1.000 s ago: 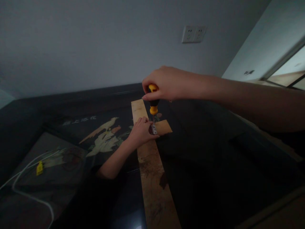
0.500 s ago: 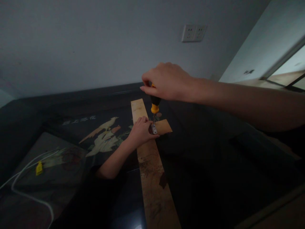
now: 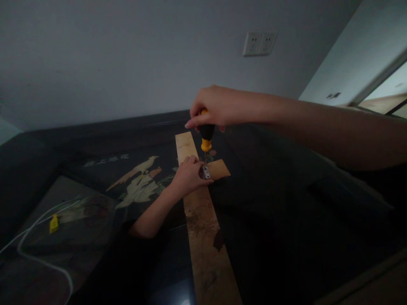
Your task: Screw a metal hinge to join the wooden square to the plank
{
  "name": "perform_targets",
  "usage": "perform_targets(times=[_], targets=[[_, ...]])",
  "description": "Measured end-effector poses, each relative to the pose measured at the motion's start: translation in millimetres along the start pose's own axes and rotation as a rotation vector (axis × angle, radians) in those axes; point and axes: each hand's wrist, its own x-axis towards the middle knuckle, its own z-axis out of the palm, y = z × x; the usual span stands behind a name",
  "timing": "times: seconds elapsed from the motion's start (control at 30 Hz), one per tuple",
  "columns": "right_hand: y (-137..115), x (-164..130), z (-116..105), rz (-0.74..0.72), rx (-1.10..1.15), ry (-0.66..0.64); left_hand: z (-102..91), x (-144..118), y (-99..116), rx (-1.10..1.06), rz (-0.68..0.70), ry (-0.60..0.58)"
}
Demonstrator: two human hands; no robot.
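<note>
My right hand [image 3: 211, 106] is wrapped round the black and yellow handle of a screwdriver [image 3: 206, 144], which points almost straight down. Its tip meets a small metal bracket [image 3: 206, 172] where a short wooden piece [image 3: 220, 169] joins a long wooden plank [image 3: 203, 237]. My left hand [image 3: 190, 173] lies over the plank at this join, thumb and fingers on either side of the bracket, gripping the wood. Any screw under the tip is too small to make out.
The plank rests on a dark glossy tabletop [image 3: 152, 140] decorated with a bird and flower picture [image 3: 140, 182]. A white cable [image 3: 44, 264] and a yellow object [image 3: 54, 223] lie at the left. Behind rises a wall with sockets [image 3: 260, 44].
My right hand has turned on the screwdriver handle, its wrist and forearm shifting and the fingers lower round the grip. The left hand and the wood hold the same position.
</note>
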Motion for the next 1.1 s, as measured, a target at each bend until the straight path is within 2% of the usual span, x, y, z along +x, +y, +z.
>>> perform_targets(times=[0.17, 0.23, 0.3, 0.5, 0.57, 0.63, 0.73, 0.8, 0.87, 0.93, 1.03, 1.1], targets=[[7, 0, -16, -0.035, 0.087, -0.276, 0.6, -1, -1, 0.005, -0.005, 0.006], [8, 1, -19, -0.016, 0.082, -0.303, 0.5, -2, -1, 0.003, -0.007, -0.001], [7, 1, -17, 0.005, 0.078, -0.256, 0.4, -2, -1, -0.002, -0.011, -0.002], [0, -3, 4, 0.034, 0.035, 0.072, 1.0, 0, 0, 0.017, 0.01, 0.014], [-2, -4, 7, 0.034, -0.043, 0.139, 1.3, 1, -1, 0.024, 0.012, 0.01], [-4, -5, 7, 0.004, -0.165, 0.151, 1.5, 1, -1, 0.028, 0.007, 0.003], [-6, -4, 1, -0.06, -0.283, -0.006, 1.3, 1, -1, 0.024, -0.004, 0.001], [-8, -3, -3, -0.047, -0.257, -0.136, 1.1, 0, -1, 0.017, -0.004, 0.005], [-9, -3, -5, -0.019, -0.199, -0.177, 1.0, 0, -1, 0.014, -0.001, 0.007], [-10, -3, -2, -0.014, -0.188, -0.101, 1.0, 0, -1, 0.016, 0.0, 0.009], [-10, -5, 5, 0.001, -0.31, 0.11, 1.2, 0, -1, 0.029, 0.007, 0.014], [-9, -6, 9, 0.021, -0.377, 0.174, 1.2, 0, -1, 0.035, 0.01, 0.008]])
